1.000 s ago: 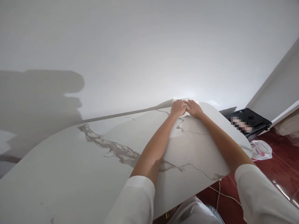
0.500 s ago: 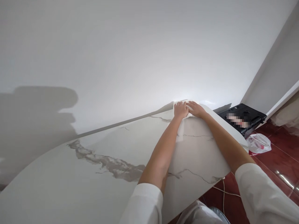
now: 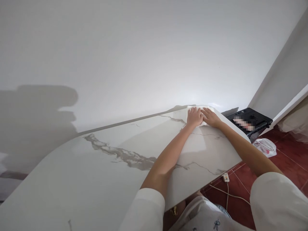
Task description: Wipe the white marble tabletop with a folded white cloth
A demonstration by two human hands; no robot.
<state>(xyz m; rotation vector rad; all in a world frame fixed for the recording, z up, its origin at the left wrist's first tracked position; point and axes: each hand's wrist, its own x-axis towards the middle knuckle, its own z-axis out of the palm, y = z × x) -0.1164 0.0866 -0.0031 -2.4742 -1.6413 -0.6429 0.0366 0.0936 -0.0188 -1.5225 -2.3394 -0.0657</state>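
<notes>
A folded white cloth point(image 3: 203, 124) lies on the far right part of a white marble-patterned table point(image 3: 115, 192) with grey-brown veins. My left hand point(image 3: 195, 117) presses down on the cloth, its fingers bent over it. Beside it and almost touching, my right hand point(image 3: 211, 117) bears on the cloth's right side with fingers pointing left. Both hands hold the cloth against the tabletop, so most of it is hidden beneath them.
A pale wall point(image 3: 144, 64) runs along the table's back edge. Right of the table are a black hard case point(image 3: 261, 117) and a clear plastic bag point(image 3: 266, 147) on the red tiled floor point(image 3: 288, 170). A white power socket point(image 3: 225, 177) with cable hangs by the near edge.
Both hands have slid the cloth slightly to the right along the tabletop. The camera view has shifted a little, bringing the socket at the table edge into sight.
</notes>
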